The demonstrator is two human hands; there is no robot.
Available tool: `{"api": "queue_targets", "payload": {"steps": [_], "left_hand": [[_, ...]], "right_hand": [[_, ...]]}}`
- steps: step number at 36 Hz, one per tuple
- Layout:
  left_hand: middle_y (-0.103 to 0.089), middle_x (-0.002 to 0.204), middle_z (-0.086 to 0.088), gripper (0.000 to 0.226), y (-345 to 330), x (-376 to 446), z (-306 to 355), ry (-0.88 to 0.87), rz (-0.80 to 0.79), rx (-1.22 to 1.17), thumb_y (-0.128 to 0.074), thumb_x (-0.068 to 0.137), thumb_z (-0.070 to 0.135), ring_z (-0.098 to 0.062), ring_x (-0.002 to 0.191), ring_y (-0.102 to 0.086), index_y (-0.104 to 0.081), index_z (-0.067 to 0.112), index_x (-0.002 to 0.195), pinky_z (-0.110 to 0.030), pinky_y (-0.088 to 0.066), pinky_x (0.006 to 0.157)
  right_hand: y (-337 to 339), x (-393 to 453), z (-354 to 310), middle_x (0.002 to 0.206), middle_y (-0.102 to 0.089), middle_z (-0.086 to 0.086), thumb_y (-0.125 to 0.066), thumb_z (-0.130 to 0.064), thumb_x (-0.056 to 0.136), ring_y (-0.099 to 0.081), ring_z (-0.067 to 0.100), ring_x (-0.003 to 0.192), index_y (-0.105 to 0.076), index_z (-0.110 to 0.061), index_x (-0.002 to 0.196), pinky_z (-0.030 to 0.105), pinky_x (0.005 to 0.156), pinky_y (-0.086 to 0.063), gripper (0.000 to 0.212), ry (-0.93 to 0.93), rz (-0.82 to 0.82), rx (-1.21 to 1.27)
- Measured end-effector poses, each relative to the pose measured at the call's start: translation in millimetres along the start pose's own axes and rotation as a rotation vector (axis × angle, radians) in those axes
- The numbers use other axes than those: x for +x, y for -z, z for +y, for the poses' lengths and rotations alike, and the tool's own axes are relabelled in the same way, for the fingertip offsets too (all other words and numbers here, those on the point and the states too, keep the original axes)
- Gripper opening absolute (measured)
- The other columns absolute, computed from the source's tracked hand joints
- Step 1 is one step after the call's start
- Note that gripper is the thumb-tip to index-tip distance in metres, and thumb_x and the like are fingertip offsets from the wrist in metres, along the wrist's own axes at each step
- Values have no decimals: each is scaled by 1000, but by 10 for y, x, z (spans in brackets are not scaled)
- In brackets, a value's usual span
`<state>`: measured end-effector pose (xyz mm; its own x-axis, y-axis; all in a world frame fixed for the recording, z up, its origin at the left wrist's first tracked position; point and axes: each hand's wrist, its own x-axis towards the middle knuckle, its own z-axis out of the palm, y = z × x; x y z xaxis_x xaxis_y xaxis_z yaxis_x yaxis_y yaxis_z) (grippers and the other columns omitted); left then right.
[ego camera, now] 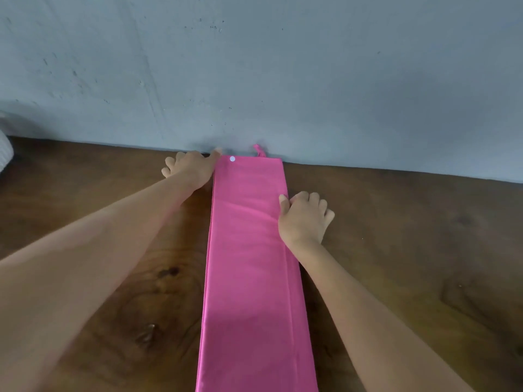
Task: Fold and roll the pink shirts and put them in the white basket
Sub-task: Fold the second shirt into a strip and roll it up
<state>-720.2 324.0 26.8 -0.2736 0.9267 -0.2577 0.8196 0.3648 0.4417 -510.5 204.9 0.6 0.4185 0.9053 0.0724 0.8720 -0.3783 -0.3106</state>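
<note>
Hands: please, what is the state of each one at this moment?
Left hand: at the far left edge of the pink shirt; grip cannot be told.
Right hand: fingers curled, pinching the shirt's right edge.

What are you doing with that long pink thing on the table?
A person is folding a pink shirt. It is already folded into a long narrow strip lying flat on the wooden table, reaching up to the grey wall. The left hand is at the strip's far left corner, and the right hand has its fingers curled at the right edge. No part is rolled yet. Something white, maybe the basket, shows at the far left edge.
</note>
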Motion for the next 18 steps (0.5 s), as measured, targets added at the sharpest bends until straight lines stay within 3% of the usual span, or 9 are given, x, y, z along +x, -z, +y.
{"api": "queue_targets", "payload": {"steps": [3,8,14,18], "left_hand": [[-49,133,-16,82,4,-173,-63,-109,34,32,-39,85,85,-39,126,-40,-59,14,121,-49,-31,106],[-43,141,-12,63,-123,-718,-179,-595,99,116,-48,96,64,-35,130,-39,-49,18,139,-48,-30,107],[-28,163,-1,57,-410,-1347,-302,-1034,-124,230,-36,103,56,-26,152,-19,-36,31,154,-51,-19,120],[-9,170,4,68,-552,-1563,-338,-1070,-154,440,-17,97,68,-27,156,-2,-20,40,159,-58,-7,123]], "right_hand": [[79,-249,77,115,-54,2,-36,-51,104,-45,24,114,-62,-19,110,42,102,-28,41,-18,-31,4],[218,-627,204,115,-54,1,-38,-51,104,-46,23,114,-64,-21,107,43,105,-28,40,-53,-68,37],[371,-1248,409,115,-54,0,-41,-52,103,-47,22,115,-65,-23,107,43,105,-27,37,-82,-89,59],[469,-1655,512,117,-55,-1,-41,-51,103,-47,21,116,-65,-23,108,44,107,-27,37,-108,-101,77]]}}
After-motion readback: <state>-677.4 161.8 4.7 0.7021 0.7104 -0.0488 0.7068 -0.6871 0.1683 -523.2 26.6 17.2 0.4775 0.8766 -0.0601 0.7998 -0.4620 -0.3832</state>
